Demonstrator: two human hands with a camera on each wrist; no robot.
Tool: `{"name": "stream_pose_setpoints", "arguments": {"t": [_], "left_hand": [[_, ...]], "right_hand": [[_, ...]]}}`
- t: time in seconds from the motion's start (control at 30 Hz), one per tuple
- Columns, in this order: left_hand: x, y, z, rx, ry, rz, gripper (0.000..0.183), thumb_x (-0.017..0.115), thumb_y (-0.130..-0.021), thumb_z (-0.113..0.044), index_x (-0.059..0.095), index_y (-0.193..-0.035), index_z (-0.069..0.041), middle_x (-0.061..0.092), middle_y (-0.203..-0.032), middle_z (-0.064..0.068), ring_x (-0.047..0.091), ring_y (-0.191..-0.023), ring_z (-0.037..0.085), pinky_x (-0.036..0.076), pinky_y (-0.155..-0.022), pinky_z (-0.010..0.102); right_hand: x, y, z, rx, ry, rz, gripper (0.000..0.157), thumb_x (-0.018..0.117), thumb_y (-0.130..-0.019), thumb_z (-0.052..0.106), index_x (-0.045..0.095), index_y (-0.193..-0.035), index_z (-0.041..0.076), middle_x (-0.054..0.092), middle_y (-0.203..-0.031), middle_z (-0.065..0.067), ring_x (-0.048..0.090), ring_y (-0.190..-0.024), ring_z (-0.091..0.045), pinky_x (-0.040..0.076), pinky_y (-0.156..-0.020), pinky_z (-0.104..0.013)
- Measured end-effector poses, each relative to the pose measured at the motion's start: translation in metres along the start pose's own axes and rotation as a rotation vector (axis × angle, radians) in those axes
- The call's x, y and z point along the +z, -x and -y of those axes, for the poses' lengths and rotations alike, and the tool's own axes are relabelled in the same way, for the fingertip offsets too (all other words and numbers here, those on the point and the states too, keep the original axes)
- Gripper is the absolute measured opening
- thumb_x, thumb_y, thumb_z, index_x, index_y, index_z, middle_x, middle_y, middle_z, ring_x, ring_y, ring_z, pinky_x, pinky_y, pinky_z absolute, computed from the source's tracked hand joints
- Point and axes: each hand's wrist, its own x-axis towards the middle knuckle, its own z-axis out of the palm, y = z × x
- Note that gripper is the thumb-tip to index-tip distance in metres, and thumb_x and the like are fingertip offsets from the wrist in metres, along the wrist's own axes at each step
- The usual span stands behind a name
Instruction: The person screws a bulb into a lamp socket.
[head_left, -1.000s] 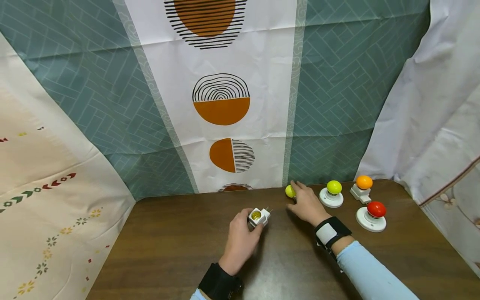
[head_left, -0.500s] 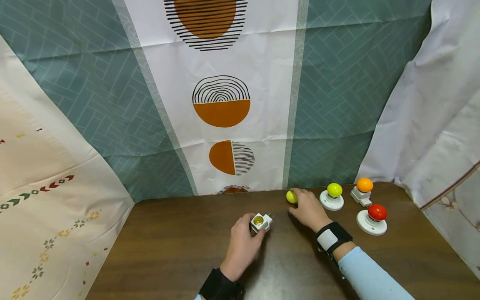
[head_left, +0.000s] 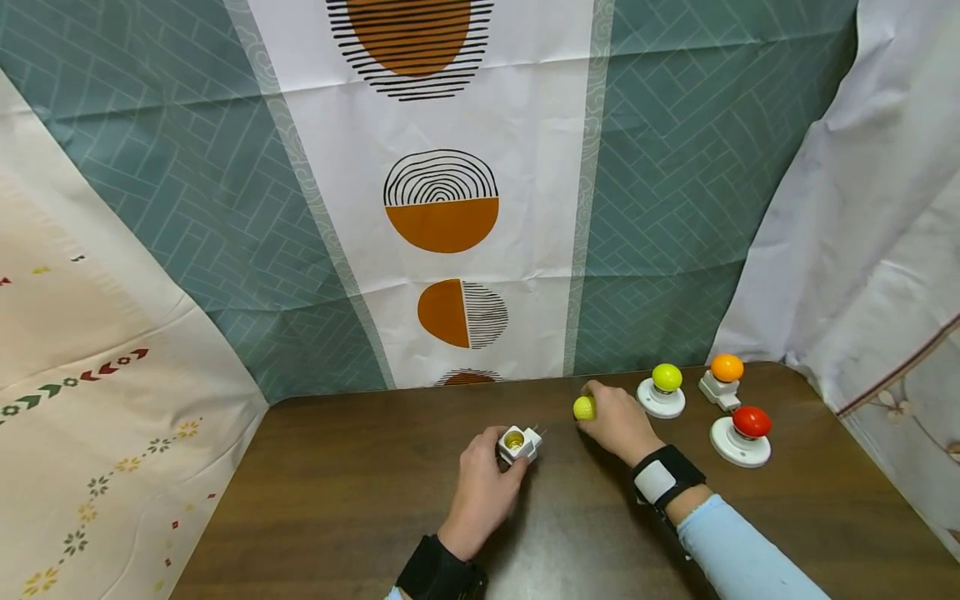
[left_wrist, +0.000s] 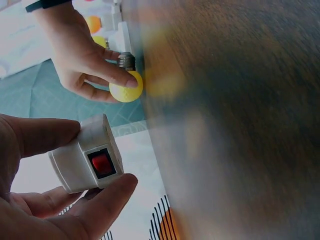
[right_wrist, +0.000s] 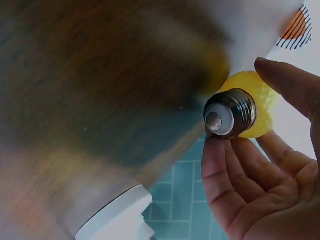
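Note:
My left hand (head_left: 483, 493) grips a white plug-in bulb socket (head_left: 519, 444) between thumb and fingers. Its round opening faces up in the head view, and two metal prongs point right. A red rocker switch (left_wrist: 102, 163) shows on its side in the left wrist view. Further back and to the right, my right hand (head_left: 618, 423) pinches a yellow light bulb (head_left: 584, 407) with a dimpled globe. The bulb's metal screw base (right_wrist: 231, 113) is bare and points toward the camera in the right wrist view, with the thumb and fingers around the globe.
Right of my right hand stand a green-yellow bulb (head_left: 667, 377) on a round white base, an orange bulb (head_left: 727, 367) in a white plug-in socket, and a red bulb (head_left: 752, 422) on another round base. The brown table (head_left: 360, 492) ends at a hanging cloth (head_left: 480, 100).
My right hand has drawn the yellow bulb slightly toward me from the table's back edge, its fingers now closer round it. The left hand with the socket has barely moved.

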Motion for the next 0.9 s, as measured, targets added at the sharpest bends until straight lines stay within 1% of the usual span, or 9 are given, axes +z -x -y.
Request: {"name": "stream_pose_setpoints", "arguments": {"t": [0.1,0.2,0.27,0.4,0.5,0.7,0.8,0.9], "left_hand": [[-0.001,0.0,-0.001,-0.008,0.007,0.003,0.04,0.071,-0.079,-0.019,0.057,-0.115,-0.007,0.056,-0.1,0.001,0.054,-0.09,0.011,0.046,-0.073,0.024],[-0.001,0.0,-0.001,-0.011,0.023,0.004,0.04,0.071,-0.08,-0.019,0.057,-0.115,-0.007,0.056,-0.101,0.001,0.054,-0.089,0.011,0.046,-0.073,0.023],[-0.001,0.0,-0.002,-0.01,0.035,0.0,0.04,0.071,-0.079,-0.019,0.057,-0.115,-0.007,0.056,-0.101,0.001,0.054,-0.089,0.011,0.046,-0.073,0.024],[-0.001,0.001,-0.004,-0.01,0.063,-0.021,0.04,0.072,-0.078,-0.019,0.058,-0.113,-0.007,0.056,-0.1,0.0,0.054,-0.089,0.01,0.048,-0.074,0.025],[-0.001,0.001,-0.006,-0.001,0.094,-0.041,0.04,0.074,-0.076,-0.018,0.059,-0.111,-0.007,0.056,-0.099,0.0,0.055,-0.089,0.009,0.049,-0.073,0.025],[-0.001,0.002,-0.008,0.034,0.149,-0.07,0.037,0.076,-0.073,-0.018,0.061,-0.106,-0.01,0.058,-0.098,-0.002,0.057,-0.088,0.008,0.048,-0.073,0.023],[-0.001,0.003,-0.01,0.063,0.165,-0.083,0.036,0.076,-0.072,-0.017,0.061,-0.104,-0.011,0.059,-0.097,-0.003,0.058,-0.088,0.007,0.048,-0.074,0.023],[0.0,0.003,-0.011,0.077,0.179,-0.085,0.036,0.076,-0.072,-0.017,0.061,-0.105,-0.011,0.06,-0.098,-0.003,0.058,-0.088,0.006,0.049,-0.073,0.024]], "right_hand": [[-0.002,0.001,0.0,-0.01,-0.003,0.004,0.055,0.08,-0.068,0.023,0.056,-0.113,0.002,0.062,-0.093,-0.011,0.056,-0.073,-0.02,0.049,-0.069,-0.041],[-0.004,0.003,0.0,0.0,-0.009,0.011,0.062,0.079,-0.07,0.024,0.053,-0.12,0.0,0.062,-0.1,-0.014,0.057,-0.078,-0.022,0.049,-0.073,-0.042],[-0.006,0.005,0.0,0.004,-0.015,0.009,0.063,0.079,-0.071,0.025,0.052,-0.123,0.001,0.061,-0.104,-0.015,0.058,-0.081,-0.022,0.049,-0.075,-0.043],[-0.014,0.009,0.003,-0.013,-0.058,-0.023,0.057,0.077,-0.073,0.026,0.056,-0.119,0.001,0.062,-0.104,-0.013,0.057,-0.082,-0.021,0.049,-0.074,-0.04],[-0.022,0.013,0.007,-0.034,-0.118,-0.048,0.052,0.076,-0.074,0.026,0.058,-0.116,0.001,0.062,-0.102,-0.011,0.056,-0.081,-0.019,0.048,-0.072,-0.038],[-0.038,0.017,0.017,-0.047,-0.243,-0.083,0.052,0.076,-0.075,0.028,0.058,-0.117,0.004,0.061,-0.104,-0.007,0.057,-0.083,-0.015,0.05,-0.073,-0.033],[-0.044,0.017,0.021,-0.055,-0.271,-0.105,0.052,0.077,-0.074,0.028,0.058,-0.117,0.006,0.061,-0.106,-0.006,0.059,-0.084,-0.015,0.05,-0.073,-0.032],[-0.049,0.019,0.024,-0.071,-0.301,-0.128,0.051,0.078,-0.074,0.026,0.058,-0.117,0.007,0.061,-0.107,-0.006,0.059,-0.084,-0.015,0.05,-0.073,-0.034]]}}
